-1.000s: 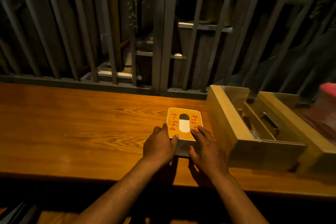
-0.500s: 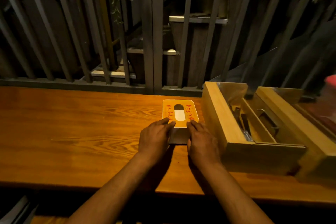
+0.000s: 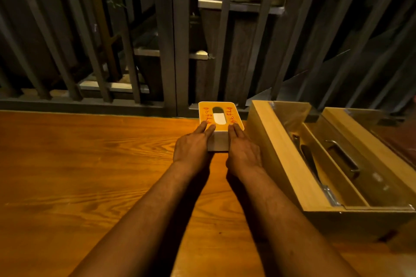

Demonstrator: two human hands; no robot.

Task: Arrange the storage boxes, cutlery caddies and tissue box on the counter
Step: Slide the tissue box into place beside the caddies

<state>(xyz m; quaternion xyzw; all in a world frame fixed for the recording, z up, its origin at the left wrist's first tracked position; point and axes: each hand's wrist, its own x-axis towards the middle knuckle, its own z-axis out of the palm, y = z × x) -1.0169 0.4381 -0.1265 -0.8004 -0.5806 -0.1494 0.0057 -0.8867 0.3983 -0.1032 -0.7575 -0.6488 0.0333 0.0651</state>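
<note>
A tissue box (image 3: 219, 110) with an orange lid, red lettering and a white tissue in its oval slot stands at the back edge of the wooden counter (image 3: 90, 175), close to the railing. My left hand (image 3: 193, 144) lies flat against its near left corner, fingertips on the lid. My right hand (image 3: 242, 148) presses the near right corner the same way. Just to the right stands a wooden cutlery caddy (image 3: 286, 159) with a clear lid, a metal handle and utensils inside. A second wooden box (image 3: 369, 132) sits beside the caddy, further right.
A dark metal railing (image 3: 173, 51) with vertical bars runs along the counter's back edge. The caddy lies at an angle, its near end close to the counter's front edge. Bare counter stretches to the left of my hands.
Both hands have pushed the tissue box away from me, from mid-counter to the back edge by the railing. My fingers stay flat on its near side.
</note>
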